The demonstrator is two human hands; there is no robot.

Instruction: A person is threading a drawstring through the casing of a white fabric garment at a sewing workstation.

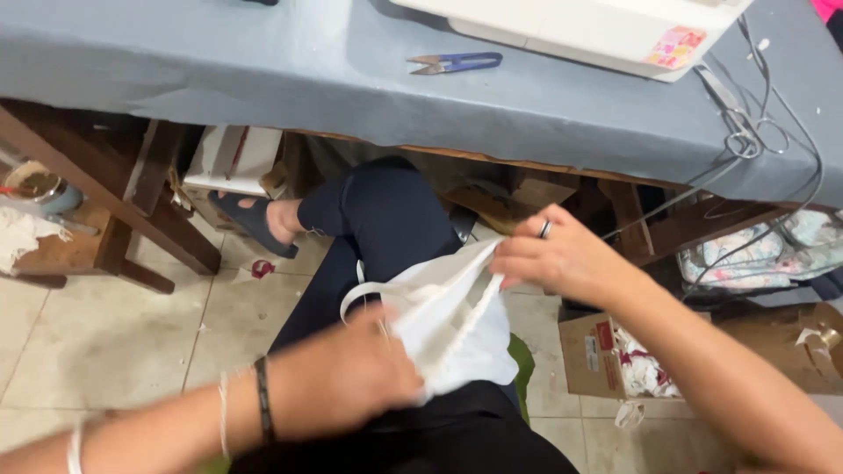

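A white fabric piece (457,329) with a thin strap loop lies stretched over my lap, above my dark trousers (378,219). My left hand (342,377) grips its lower bunched end; a dark band and pale thread circle that wrist. My right hand (558,256), wearing a ring, pinches the cloth's upper edge and pulls it taut. Both hands sit below the table's front edge.
A grey-covered table (263,70) spans the top, carrying blue-handled thread snips (457,62), a white sewing machine (606,26) and cables (746,132). An open cardboard box of scraps (615,360) stands at right on the tiled floor (105,333). A wooden frame (132,202) is at left.
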